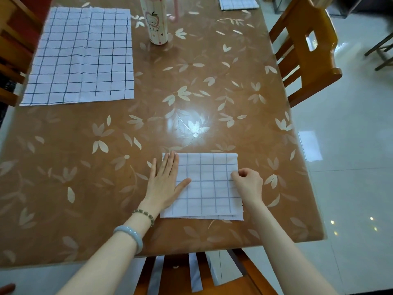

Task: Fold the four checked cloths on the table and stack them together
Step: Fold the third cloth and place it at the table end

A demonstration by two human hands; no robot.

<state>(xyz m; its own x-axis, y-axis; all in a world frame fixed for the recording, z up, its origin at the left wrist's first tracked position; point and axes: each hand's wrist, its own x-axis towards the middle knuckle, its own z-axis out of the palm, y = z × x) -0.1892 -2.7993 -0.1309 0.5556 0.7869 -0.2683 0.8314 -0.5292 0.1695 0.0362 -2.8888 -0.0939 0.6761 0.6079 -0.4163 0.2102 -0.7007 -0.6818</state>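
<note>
White checked folded cloth [208, 188] lies at the front of the brown leaf-patterned table [85, 167], left hand [164, 184] pressing flat-fingered to steady it while the right hand [247, 185] pinches its edge in a closed grip, probably for another fold.

Single head view; looks forward-down, close over table [202, 92] near edge.

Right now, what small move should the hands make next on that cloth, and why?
Probably fold the right edge leftward: the right hand pinches the right edge of the folded cloth while the left hand lies flat, pinning its left side.
</note>
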